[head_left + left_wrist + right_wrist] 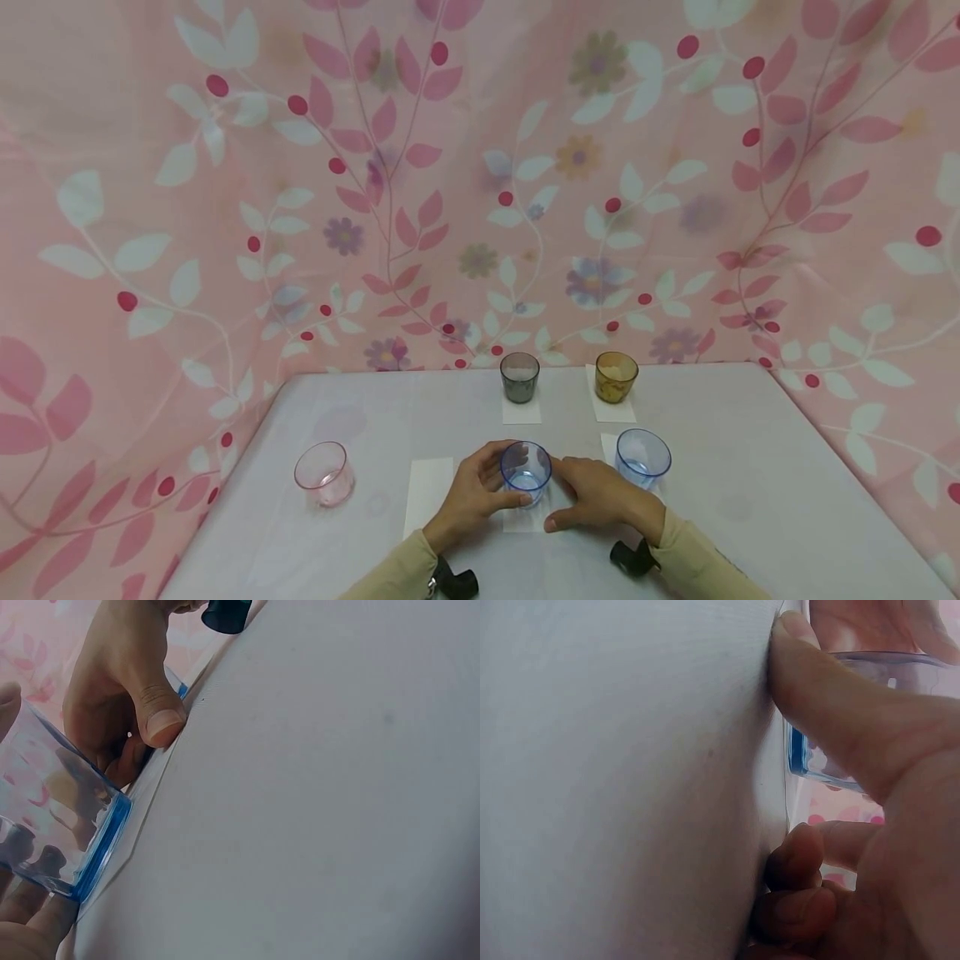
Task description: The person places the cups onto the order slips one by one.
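A clear glass with a blue rim point(526, 482) stands near the front middle of the table, on a white paper slip point(522, 523). My left hand point(474, 493) holds it from the left, thumb in front and fingers behind. Just right of the glass is my right hand point(600, 497), its thumb spread and its fingertips low at the table. The right wrist view shows its thumb point(810, 682) and bent fingers point(799, 862) down by the surface with no object between them. Whether its index finger touches the glass is unclear.
A second blue glass point(642, 458) stands just beyond my right hand. Farther back are a grey glass point(520, 379) and an amber glass point(616, 379) on paper slips. A pink glass point(326, 475) stands at left; a bare paper slip point(429, 492) lies left of my left hand.
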